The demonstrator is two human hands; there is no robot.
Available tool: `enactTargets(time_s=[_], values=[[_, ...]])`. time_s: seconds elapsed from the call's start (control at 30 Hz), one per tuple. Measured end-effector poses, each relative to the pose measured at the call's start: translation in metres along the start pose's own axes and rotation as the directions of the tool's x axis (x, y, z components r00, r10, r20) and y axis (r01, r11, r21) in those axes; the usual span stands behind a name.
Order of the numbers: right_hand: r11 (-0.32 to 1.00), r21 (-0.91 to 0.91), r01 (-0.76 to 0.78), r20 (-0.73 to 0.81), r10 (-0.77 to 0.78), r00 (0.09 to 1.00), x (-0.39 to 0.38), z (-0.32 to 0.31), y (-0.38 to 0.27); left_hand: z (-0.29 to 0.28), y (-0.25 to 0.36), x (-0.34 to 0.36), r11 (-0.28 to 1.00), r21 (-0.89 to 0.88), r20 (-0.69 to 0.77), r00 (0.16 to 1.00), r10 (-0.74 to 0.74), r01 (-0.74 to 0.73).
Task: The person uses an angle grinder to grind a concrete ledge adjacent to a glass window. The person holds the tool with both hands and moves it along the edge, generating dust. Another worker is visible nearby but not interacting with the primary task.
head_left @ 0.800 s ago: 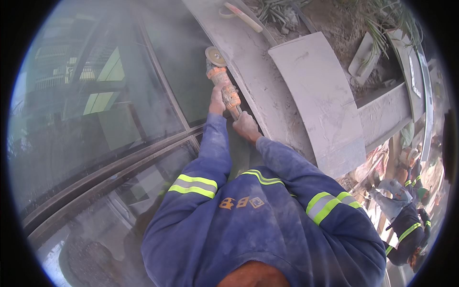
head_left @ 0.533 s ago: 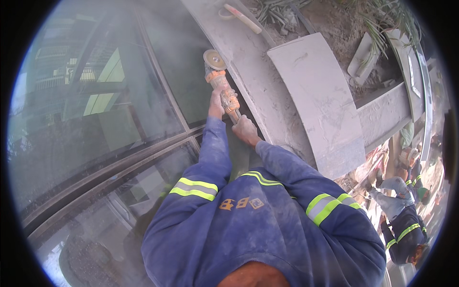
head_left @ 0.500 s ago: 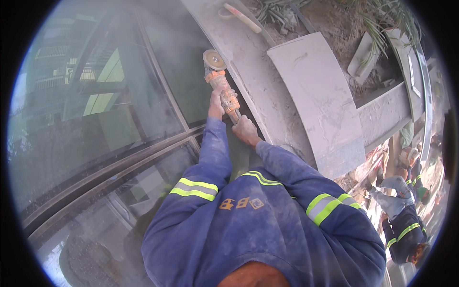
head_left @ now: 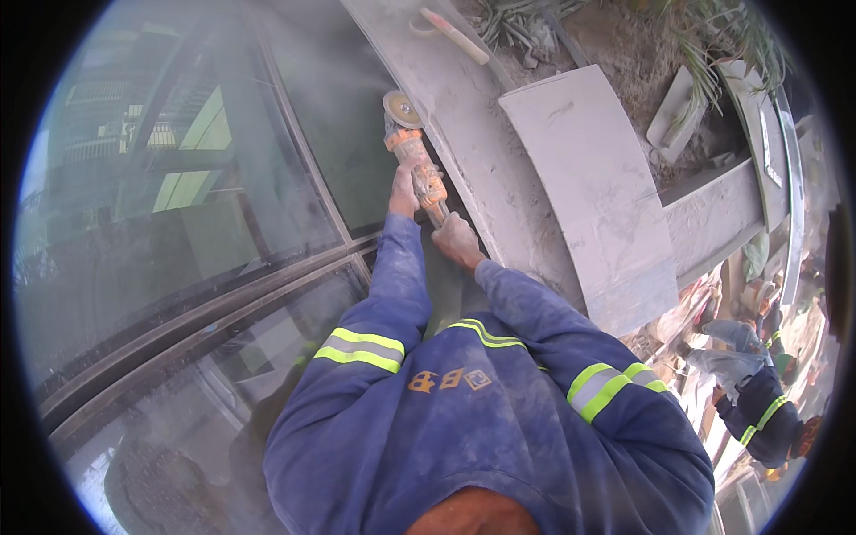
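An orange angle grinder (head_left: 426,178), coated in pale dust, is held out in front of me between the window and the slab edge. My left hand (head_left: 404,188) is closed around the front of its body, just behind the head. Farther back, my right hand (head_left: 458,241) grips the rear end. The round disc (head_left: 402,109) is at the edge of the grey slab ledge (head_left: 473,143); whether it touches cannot be made out. Dust hazes the air beyond the disc.
Dark-framed glass panes (head_left: 178,178) fill the left side. A loose grey panel (head_left: 588,178) lies across the ledge on the right. A red-and-white handled tool (head_left: 455,36) rests at the far end. Beyond are a soil planter (head_left: 615,45) and another person (head_left: 753,401) at lower right.
The grinder has shifted very slightly right and toward the far end along the slab edge, still in both hands. At lower right, the other person has changed posture.
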State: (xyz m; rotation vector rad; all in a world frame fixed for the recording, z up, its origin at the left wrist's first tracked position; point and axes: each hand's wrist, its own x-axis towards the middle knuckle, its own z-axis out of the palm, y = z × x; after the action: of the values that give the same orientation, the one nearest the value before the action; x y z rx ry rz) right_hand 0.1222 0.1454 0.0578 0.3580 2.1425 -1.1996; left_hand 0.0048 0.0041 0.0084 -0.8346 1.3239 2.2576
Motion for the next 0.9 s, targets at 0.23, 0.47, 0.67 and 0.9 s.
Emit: enactTargets(time_s=[0.23,0.47,0.67,0.9], values=[[1.0,-0.024,0.005,0.001,-0.005,1.0,-0.012,0.004,0.002,-0.004,-0.002,-0.01,0.998,-0.027,-0.007,0.998,-0.063,0.063],[1.0,-0.031,0.001,-0.018,-0.002,1.0,-0.01,0.0,0.002,-0.001,-0.004,-0.006,0.998,-0.035,0.041,0.998,-0.051,0.053],[1.0,-0.01,0.004,-0.014,-0.005,1.0,-0.001,0.002,0.001,0.003,0.0,-0.003,1.0,0.01,-0.01,1.0,-0.01,0.01],[1.0,-0.03,-0.007,0.024,0.008,1.0,-0.016,0.003,0.001,-0.007,-0.002,-0.013,0.997,-0.034,-0.005,0.997,-0.074,0.074]])
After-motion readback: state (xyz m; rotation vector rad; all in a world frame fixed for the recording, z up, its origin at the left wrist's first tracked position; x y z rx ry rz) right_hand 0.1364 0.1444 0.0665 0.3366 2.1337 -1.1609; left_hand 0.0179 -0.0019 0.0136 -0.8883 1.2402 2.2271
